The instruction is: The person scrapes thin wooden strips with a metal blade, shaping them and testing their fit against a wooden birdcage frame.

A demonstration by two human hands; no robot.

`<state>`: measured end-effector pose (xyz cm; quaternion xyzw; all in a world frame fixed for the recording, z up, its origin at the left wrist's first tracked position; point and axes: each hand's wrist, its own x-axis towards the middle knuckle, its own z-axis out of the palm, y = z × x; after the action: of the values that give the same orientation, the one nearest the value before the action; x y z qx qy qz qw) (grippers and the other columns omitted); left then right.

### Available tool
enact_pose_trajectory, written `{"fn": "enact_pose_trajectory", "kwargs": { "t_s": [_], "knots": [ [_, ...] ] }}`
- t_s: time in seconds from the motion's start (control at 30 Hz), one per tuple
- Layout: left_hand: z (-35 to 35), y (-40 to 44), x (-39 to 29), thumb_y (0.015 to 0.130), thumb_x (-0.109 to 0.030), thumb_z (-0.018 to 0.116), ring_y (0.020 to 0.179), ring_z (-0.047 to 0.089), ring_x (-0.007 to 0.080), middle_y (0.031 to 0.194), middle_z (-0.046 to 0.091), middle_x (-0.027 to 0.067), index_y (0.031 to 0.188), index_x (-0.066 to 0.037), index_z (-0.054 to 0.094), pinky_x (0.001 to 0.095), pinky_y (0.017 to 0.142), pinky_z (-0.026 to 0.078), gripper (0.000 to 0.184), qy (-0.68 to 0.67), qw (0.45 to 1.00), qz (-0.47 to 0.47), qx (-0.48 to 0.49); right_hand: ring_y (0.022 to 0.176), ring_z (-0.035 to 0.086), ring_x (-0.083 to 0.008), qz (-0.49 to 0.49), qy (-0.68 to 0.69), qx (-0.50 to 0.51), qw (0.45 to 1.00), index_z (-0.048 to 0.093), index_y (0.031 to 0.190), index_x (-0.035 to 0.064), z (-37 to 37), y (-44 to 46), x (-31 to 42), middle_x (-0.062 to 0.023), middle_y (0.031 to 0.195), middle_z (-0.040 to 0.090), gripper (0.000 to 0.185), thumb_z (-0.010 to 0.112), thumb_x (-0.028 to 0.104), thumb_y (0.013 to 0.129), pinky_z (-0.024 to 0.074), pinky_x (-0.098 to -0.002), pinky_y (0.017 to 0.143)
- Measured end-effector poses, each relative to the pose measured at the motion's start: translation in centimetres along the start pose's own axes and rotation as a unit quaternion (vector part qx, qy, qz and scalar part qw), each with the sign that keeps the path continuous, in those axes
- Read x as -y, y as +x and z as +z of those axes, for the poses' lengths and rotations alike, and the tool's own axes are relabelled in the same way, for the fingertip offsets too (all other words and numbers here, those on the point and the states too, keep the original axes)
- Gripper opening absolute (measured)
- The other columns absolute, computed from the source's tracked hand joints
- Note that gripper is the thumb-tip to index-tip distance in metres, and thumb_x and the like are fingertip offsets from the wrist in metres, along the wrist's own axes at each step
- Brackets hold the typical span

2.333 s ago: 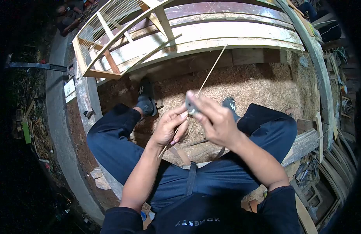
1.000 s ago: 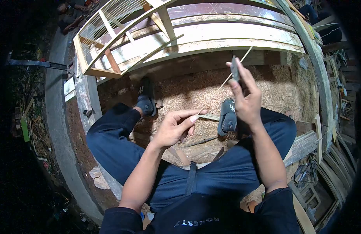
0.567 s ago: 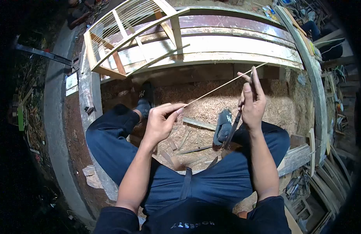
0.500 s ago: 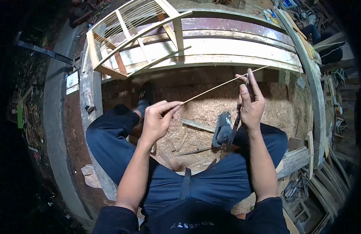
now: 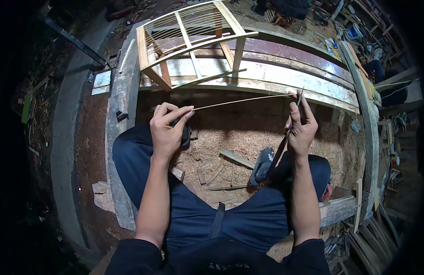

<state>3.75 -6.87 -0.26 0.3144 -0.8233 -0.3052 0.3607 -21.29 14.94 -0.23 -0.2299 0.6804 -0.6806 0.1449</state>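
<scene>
A thin, pale bamboo stick (image 5: 239, 101) stretches between my hands, almost level. My left hand (image 5: 167, 124) pinches its left end between thumb and fingers. In my right hand (image 5: 302, 130) is a dark knife (image 5: 280, 149), its narrow tip pointing up past the fingers and its long handle slanting down toward my leg. The stick's right end meets the knife by my right fingertips; whether the blade cuts into it is too small to tell. Beyond my left hand, a wooden frame strung with thin rods (image 5: 190, 43) rests on the bench.
A plank bench (image 5: 276, 73) runs across in front of me, with thick side beams (image 5: 370, 133) at left and right. Shavings (image 5: 207, 146) and offcuts cover the ground between my feet. Curved wooden strips (image 5: 374, 243) lie at the lower right.
My left hand has moved left and up with its end of the stick, which now lies flatter and shows less beyond my right hand. The view has shifted, too.
</scene>
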Motion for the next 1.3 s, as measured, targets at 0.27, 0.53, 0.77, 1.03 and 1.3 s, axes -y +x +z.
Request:
{"fn": "enact_pose_trajectory", "kwargs": {
  "t_s": [0.27, 0.53, 0.77, 1.03, 1.3],
  "knots": [
    [-0.9, 0.0, -0.2, 0.077, -0.007, 0.087, 0.077, 0.054, 0.0178, 0.077, 0.059, 0.0029, 0.097, -0.010, 0.084, 0.0323, 0.069, 0.045, 0.020, 0.036, 0.998, 0.042, -0.040, 0.055, 0.044, 0.0019, -0.022, 0.042, -0.028, 0.998, 0.066, 0.137, 0.0025, 1.5, 0.1, -0.1, 0.0088, 0.073, 0.058, 0.043, 0.075, 0.020, 0.099, 0.0337, -0.0188, 0.047],
    [-0.8, 0.1, -0.3, 0.073, -0.009, 0.089, 0.078, 0.054, 0.0187, 0.077, 0.059, 0.0021, 0.093, -0.013, 0.085, 0.0338, 0.069, 0.046, 0.021, 0.038, 0.996, 0.039, -0.070, 0.057, 0.048, -0.0007, -0.002, 0.063, -0.020, 0.998, 0.058, 0.144, -0.0008, 0.6, 0.1, 0.1, -0.0062, 0.119, 0.065, 0.045, 0.067, 0.015, 0.103, 0.0404, -0.0187, 0.050],
    [-0.7, 0.0, -0.4, 0.071, -0.009, 0.090, 0.077, 0.053, 0.0190, 0.075, 0.058, 0.0016, 0.092, -0.013, 0.084, 0.0335, 0.069, 0.045, 0.022, 0.038, 0.995, 0.064, -0.070, 0.058, 0.049, -0.0014, 0.002, 0.064, -0.020, 0.998, 0.056, 0.145, -0.0026, 0.4, 0.1, -0.2, -0.0110, 0.133, 0.068, 0.044, 0.065, 0.012, 0.104, 0.0419, -0.0186, 0.051],
    [-0.4, 0.0, -0.1, 0.075, -0.010, 0.087, 0.076, 0.053, 0.0192, 0.073, 0.058, 0.0021, 0.092, -0.012, 0.084, 0.0339, 0.069, 0.045, 0.017, 0.038, 0.996, 0.073, -0.046, 0.055, 0.046, 0.0012, -0.025, 0.071, -0.058, 0.996, 0.066, 0.134, 0.0019, 0.8, 0.5, -0.2, 0.0063, 0.078, 0.059, 0.039, 0.073, 0.019, 0.100, 0.0371, -0.0192, 0.047],
    [-0.3, 0.0, -0.1, 0.078, -0.010, 0.086, 0.075, 0.052, 0.0194, 0.071, 0.058, 0.0027, 0.092, -0.011, 0.084, 0.0340, 0.068, 0.045, 0.014, 0.036, 0.997, 0.061, -0.042, 0.055, 0.047, 0.0004, -0.025, 0.071, -0.051, 0.996, 0.064, 0.135, 0.0005, 0.5, 0.6, -0.7, 0.0049, 0.081, 0.060, 0.041, 0.074, 0.019, 0.100, 0.0373, -0.0195, 0.047]
  ]
}}
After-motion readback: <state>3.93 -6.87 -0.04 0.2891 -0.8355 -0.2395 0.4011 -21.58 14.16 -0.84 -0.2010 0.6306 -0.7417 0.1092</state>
